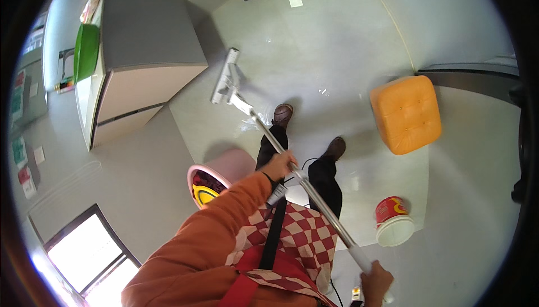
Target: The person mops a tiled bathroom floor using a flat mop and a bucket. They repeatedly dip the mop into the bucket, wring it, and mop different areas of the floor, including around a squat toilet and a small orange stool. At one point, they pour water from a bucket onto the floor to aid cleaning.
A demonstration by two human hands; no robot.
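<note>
I hold a long metal mop handle (314, 195) with both hands. My left hand (279, 165), at the end of an orange sleeve, grips the pole partway down. My right hand (375, 282) is closed on the white grip at the upper end, near the lower edge. The flat white mop head (224, 75) rests on the pale glossy floor ahead of my brown shoes (282, 114). I wear a red and white checked apron.
A pink bin (224, 169) with dark and yellow contents stands just left of my legs. An orange square cushioned stool (406, 114) sits to the right, a red and white bucket (393, 221) below it. A grey-topped cabinet (135, 71) stands at the left.
</note>
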